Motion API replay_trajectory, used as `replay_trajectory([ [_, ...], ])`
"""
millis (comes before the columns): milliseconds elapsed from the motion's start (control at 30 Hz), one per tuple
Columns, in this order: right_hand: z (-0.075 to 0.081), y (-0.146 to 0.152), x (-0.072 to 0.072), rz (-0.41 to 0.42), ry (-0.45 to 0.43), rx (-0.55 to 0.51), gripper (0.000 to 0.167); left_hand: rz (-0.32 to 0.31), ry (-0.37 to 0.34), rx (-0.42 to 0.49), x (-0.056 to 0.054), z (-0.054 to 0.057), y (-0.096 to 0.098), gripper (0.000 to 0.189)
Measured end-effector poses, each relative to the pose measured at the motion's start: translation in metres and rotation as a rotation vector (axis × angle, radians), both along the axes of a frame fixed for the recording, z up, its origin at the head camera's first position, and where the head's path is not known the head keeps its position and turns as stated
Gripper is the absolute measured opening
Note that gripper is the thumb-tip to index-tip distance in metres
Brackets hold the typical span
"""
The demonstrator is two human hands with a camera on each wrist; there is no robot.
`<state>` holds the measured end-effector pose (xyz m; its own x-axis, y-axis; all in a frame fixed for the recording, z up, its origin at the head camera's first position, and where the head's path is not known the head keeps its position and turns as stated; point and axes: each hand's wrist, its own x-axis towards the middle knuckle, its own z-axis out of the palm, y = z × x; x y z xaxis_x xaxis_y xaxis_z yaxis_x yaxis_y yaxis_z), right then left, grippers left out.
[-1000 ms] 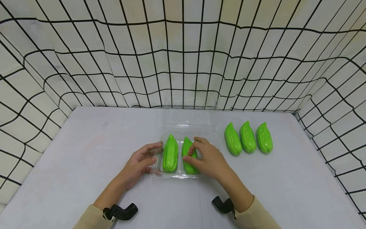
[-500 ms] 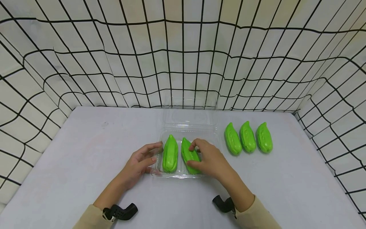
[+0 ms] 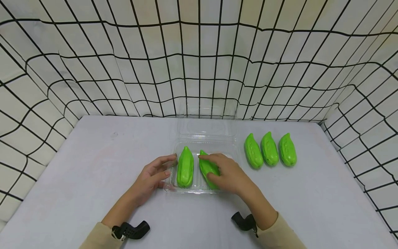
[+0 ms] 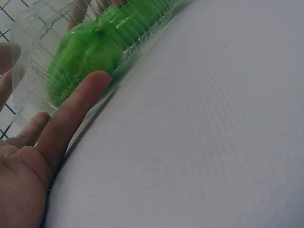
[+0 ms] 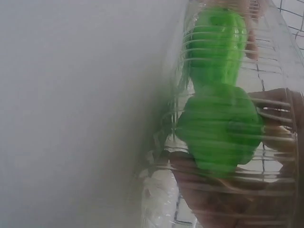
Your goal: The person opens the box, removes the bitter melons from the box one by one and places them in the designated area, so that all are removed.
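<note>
A clear plastic clamshell box (image 3: pixel 195 191) lies on the white table, its lid (image 3: pixel 205 128) folded back behind it. Inside at left is a glossy green toy fruit (image 3: pixel 185 169), elongated with a pointed tip. Another green toy fruit (image 3: pixel 206 168) lies slanted to its right, between thumb and fingers of my right hand (image 3: pixel 229 174), which hides its right side. Through the box wall, the right wrist view shows this fruit's blunt end (image 5: pixel 221 130). My left hand (image 3: pixel 152 178) rests along the box's left side with relaxed fingers; one straight finger (image 4: pixel 78 107) touches the wall.
Three more green toy fruits (image 3: pixel 269 150) lie in a row on the table right of the box. Black wire mesh (image 3: pixel 199 55) rises behind the table and along both sides. Black devices (image 3: pixel 132 230) sit on both wrists.
The fruit under my right hand has turned slightly, its lower end shifting right. The right hand's fingers have straightened over it. My left hand and the box have stayed put.
</note>
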<state>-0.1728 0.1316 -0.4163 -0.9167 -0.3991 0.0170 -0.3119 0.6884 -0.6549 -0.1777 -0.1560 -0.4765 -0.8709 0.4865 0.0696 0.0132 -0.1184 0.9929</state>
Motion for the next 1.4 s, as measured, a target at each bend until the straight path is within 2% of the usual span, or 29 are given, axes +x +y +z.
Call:
replay_trajectory([
  [300, 0.007, 0.003, 0.0, 0.017, -0.053, -0.062, 0.042, 0.004, 0.004, -0.004, 0.0, 0.0, 0.0, 0.049],
  [800, 0.013, 0.014, -0.004, 0.031, -0.046, -0.151, 0.047, 0.001, 0.006, -0.001, -0.001, -0.002, -0.002, 0.046],
  [1100, 0.024, 0.026, 0.004, -0.054, -0.099, -0.205, 0.047, -0.001, 0.008, 0.012, 0.0, -0.001, -0.001, 0.046],
  [1400, 0.027, 0.045, 0.013, -0.098, -0.096, -0.26, 0.049, -0.014, 0.003, 0.039, -0.002, -0.003, -0.001, 0.05],
])
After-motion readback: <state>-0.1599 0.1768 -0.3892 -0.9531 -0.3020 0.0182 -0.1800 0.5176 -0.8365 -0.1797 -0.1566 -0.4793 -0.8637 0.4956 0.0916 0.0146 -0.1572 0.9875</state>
